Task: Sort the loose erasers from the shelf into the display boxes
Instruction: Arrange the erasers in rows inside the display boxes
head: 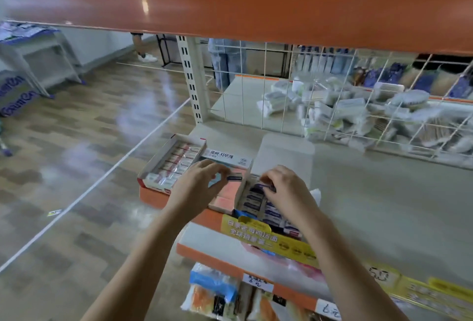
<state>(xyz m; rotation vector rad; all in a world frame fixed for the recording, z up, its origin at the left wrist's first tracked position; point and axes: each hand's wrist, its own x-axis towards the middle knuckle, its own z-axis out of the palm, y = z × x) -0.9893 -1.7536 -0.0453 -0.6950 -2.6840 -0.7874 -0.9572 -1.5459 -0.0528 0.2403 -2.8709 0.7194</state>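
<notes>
Left to right: the red-and-white box point(171, 164) is sitting full of packed rows. Your left hand point(198, 187) is pinching one dark-labelled eraser point(234, 178) at its fingertips, holding it over the pink box point(225, 196), which is looking only partly filled. Your right hand point(286, 187) is curling its fingers round another eraser point(268, 187) and pressing it among the blue-labelled rows in the right box point(258, 205). Judging by this, sorting is looking well advanced; at least these two erasers are awaiting placement.
</notes>
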